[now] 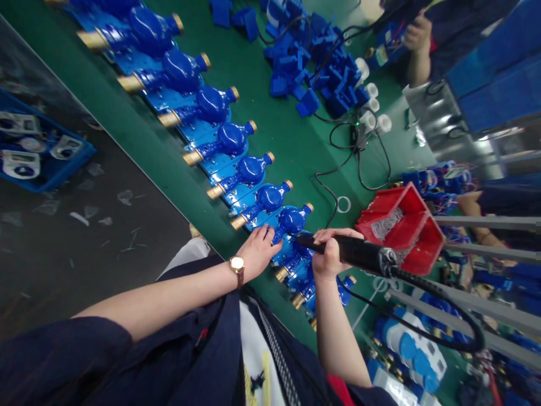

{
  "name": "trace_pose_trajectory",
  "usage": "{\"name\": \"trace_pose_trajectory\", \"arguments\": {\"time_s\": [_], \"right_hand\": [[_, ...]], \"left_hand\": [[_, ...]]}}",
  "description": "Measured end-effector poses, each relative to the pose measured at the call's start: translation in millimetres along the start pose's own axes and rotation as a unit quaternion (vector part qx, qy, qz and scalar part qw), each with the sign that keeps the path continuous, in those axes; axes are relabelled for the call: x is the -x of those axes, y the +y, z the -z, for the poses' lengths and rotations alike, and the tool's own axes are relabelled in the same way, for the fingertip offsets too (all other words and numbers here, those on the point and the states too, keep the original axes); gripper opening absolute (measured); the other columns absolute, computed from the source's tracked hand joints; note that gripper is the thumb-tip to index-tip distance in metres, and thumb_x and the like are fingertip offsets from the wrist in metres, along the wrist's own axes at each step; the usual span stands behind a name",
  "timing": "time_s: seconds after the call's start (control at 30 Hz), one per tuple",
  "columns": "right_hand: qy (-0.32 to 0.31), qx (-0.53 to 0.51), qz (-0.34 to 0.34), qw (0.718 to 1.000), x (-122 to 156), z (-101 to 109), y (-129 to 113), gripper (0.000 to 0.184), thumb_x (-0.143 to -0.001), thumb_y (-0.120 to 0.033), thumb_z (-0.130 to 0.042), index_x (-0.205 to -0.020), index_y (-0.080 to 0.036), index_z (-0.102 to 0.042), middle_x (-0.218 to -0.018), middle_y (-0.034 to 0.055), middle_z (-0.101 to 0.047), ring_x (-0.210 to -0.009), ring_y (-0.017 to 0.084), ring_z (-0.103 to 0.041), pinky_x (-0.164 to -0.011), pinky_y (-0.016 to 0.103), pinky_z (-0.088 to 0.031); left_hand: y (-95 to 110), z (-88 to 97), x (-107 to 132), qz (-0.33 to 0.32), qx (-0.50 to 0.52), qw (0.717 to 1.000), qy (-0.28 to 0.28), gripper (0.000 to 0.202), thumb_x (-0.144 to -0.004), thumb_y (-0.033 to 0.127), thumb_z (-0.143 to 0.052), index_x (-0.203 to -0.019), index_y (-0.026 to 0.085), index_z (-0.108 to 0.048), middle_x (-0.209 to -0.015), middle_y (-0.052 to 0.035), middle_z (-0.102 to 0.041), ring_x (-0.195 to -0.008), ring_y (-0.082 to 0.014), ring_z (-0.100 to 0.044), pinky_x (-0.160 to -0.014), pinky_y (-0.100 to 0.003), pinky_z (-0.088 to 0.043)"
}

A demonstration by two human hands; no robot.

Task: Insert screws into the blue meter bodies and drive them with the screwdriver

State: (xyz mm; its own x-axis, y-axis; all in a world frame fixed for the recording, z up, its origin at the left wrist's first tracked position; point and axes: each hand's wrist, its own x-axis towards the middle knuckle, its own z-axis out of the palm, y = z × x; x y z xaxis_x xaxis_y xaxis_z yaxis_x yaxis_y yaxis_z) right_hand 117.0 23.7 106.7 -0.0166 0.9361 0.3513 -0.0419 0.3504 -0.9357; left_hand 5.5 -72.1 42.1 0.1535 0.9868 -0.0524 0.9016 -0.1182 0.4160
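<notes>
A row of glossy blue pipe bodies (252, 170) with round bulges and brass ends lies on light-blue plates along the bench edge. My left hand (258, 251) rests at one blue pipe body (292, 220) in the row, thumb and fingers about its neck. A black power screwdriver (359, 252) is gripped in my right hand (332, 256), fingers wrapped round it. Its front end points down and left to the plate beside my left hand; the tip is hard to make out. A thick black cable (443, 299) trails from its rear.
A red bin (399, 225) of small metal screws stands right of my right hand. Blue plastic parts (313, 67) are heaped on the far side, near a black cord (325, 177). A blue crate (38, 144) sits on the floor. Across the bench is a co-worker's hand (418, 34).
</notes>
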Motion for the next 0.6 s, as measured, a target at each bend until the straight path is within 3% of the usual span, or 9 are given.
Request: {"name": "trace_pose_trajectory", "arguments": {"time_s": [0.37, 0.6], "right_hand": [[-0.010, -0.005, 0.002, 1.000, 5, 2, 3, 0.023, -0.070, -0.027, -0.061, -0.085, -0.021, -0.043, -0.055, -0.0101, -0.051, -0.044, 0.008, -0.049, -0.051, 0.026, -0.043], [-0.007, 0.015, -0.011, 1.000, 5, 4, 11, 0.025, -0.070, -0.029, -0.061, -0.084, -0.022, -0.042, -0.055, -0.0104, -0.051, -0.044, 0.009, -0.049, -0.052, 0.028, -0.045]], "left_hand": [[1, 0.8, -1, -0.005, -0.001, 1.000, -0.018, 0.042, -0.082, 0.018, -0.050, -0.124, 0.021, -0.054, -0.128, -0.0196, -0.048, -0.122, -0.0338, -0.042, -0.097, -0.047, -0.035], [1, -1.4, -2, 0.002, 0.011, 1.000, -0.014, 0.049, -0.078, 0.015, -0.052, -0.126, 0.022, -0.052, -0.130, -0.0162, -0.048, -0.122, -0.0311, -0.041, -0.097, -0.047, -0.035]]}}
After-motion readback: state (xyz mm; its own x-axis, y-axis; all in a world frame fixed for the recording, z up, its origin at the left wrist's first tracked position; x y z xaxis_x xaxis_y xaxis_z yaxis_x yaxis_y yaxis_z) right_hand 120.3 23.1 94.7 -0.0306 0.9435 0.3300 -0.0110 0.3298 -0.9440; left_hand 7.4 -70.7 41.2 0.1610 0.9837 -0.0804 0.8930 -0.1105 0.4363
